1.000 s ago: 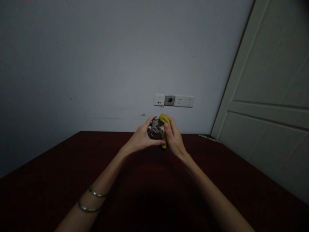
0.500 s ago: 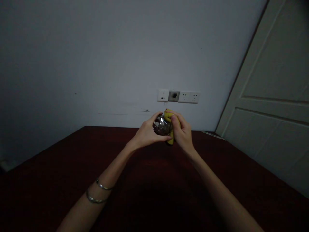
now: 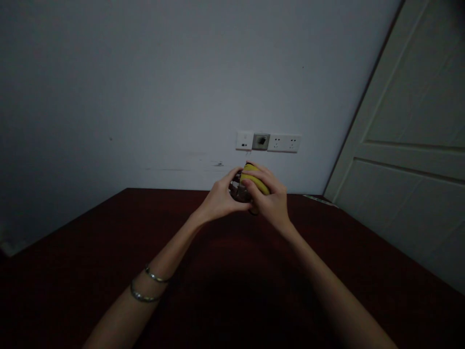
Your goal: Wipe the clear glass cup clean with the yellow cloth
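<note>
Both of my hands meet above the far part of a dark red table (image 3: 109, 271). My left hand (image 3: 218, 201) is closed around a small clear glass object (image 3: 240, 193), which I cannot identify further. My right hand (image 3: 271, 201) grips a yellow cloth (image 3: 252, 175) and presses it over the top and right side of the glass. Most of the glass is hidden by fingers and cloth. Two metal bangles (image 3: 147, 288) sit on my left forearm.
A pale wall stands right behind the table, with a row of sockets and a switch (image 3: 268, 142) just above my hands. A white panelled door (image 3: 414, 145) fills the right side. A thin flat strip (image 3: 319, 199) lies at the table's far right corner.
The yellow cloth has slid from the right side of the glass up over its top, with my right hand's fingers now across it. The view shifted slightly.
</note>
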A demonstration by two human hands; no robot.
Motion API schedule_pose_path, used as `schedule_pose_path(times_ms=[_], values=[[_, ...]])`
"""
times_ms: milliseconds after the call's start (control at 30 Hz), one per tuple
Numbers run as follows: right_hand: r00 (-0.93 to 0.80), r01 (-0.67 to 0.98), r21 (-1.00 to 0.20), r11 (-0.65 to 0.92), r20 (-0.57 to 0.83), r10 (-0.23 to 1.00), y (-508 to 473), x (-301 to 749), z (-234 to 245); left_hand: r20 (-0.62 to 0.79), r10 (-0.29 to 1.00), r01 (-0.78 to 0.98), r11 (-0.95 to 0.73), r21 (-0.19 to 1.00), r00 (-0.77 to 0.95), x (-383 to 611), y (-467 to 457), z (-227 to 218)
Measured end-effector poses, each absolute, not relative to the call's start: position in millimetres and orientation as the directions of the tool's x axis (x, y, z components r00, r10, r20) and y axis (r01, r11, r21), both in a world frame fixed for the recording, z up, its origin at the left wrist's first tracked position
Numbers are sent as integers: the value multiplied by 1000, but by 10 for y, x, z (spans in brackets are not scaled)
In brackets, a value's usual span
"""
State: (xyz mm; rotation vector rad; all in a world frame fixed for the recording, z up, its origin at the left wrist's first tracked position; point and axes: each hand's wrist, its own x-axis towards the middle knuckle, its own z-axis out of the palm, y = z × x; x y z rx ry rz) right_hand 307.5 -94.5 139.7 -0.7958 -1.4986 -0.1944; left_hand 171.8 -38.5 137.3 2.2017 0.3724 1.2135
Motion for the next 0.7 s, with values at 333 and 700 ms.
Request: schedule_pose_path(times_ms=[333, 700], values=[[-22, 606, -290, 741, 925, 380, -963, 3121, 1392, 665, 502, 31, -810, 586, 552, 1711, -397, 1388], [192, 517, -477, 711, 874, 447, -885, 3176, 1441, 697, 464, 45, -847, 529, 547, 1732, -423, 1384]])
